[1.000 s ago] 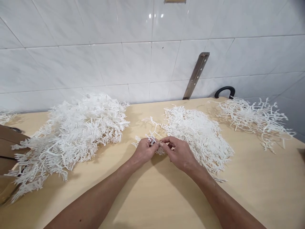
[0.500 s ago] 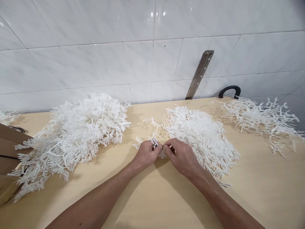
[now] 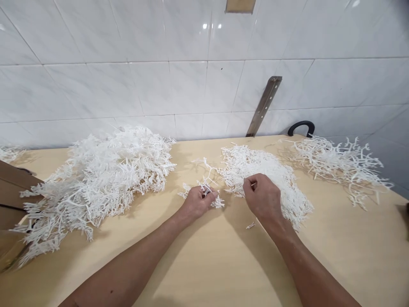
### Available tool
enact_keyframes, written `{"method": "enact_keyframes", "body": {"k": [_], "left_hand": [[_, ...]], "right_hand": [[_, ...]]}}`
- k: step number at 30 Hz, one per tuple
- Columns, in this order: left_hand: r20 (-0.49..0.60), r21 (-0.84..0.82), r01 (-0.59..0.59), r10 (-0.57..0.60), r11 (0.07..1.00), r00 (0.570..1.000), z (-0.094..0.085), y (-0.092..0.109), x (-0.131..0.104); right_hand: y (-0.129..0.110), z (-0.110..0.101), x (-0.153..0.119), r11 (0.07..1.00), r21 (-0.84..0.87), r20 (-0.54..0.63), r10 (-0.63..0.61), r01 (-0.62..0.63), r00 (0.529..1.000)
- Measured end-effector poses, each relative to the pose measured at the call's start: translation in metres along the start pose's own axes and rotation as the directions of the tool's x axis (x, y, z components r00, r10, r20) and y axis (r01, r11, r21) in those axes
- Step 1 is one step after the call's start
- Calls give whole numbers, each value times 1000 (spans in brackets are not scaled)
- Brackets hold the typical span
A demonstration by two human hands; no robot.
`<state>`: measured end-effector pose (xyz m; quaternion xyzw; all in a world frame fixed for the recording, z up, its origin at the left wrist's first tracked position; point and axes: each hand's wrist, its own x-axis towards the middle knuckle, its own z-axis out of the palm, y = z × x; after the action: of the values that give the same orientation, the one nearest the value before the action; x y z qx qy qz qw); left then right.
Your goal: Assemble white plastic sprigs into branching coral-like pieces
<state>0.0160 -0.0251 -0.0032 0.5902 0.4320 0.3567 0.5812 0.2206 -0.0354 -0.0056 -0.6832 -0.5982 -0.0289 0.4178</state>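
Observation:
White branching plastic sprigs lie on a pale wooden table (image 3: 198, 260). My left hand (image 3: 198, 202) is closed on a white branched sprig (image 3: 211, 172) near the middle; small tips stick out past the thumb. My right hand (image 3: 263, 196) is raised at the near left part of a flat pile of white sprigs (image 3: 271, 164), its fingers curled together. Whatever those fingers hold is too small to make out. A tiny white piece (image 3: 251, 225) lies on the table below my right hand.
A large heap of white fronds (image 3: 111, 170) fills the left side, beside a brown cardboard box (image 3: 15, 183). Looser white branches (image 3: 338, 164) lie at the right. Against the tiled wall stand a metal strip (image 3: 264, 106) and a black curved handle (image 3: 301, 124).
My right hand has moved away from my left hand, to the right and over the flat pile. The tiny white piece now shows on the table. The view has shifted slightly.

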Motion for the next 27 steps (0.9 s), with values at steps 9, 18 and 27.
{"method": "enact_keyframes", "body": {"k": [9, 18, 27], "left_hand": [[-3, -100, 4, -4, 995, 1000, -1, 8, -2], [-58, -14, -28, 27, 1000, 998, 1, 0, 2], [-112, 224, -54, 81, 973, 990, 4, -5, 2]], "right_hand": [[-28, -1, -14, 869, 423, 536, -11, -258, 844], [-37, 1, -19, 921, 334, 520, -5, -198, 854], [-40, 7, -25, 971, 239, 439, -114, 6, 891]]}}
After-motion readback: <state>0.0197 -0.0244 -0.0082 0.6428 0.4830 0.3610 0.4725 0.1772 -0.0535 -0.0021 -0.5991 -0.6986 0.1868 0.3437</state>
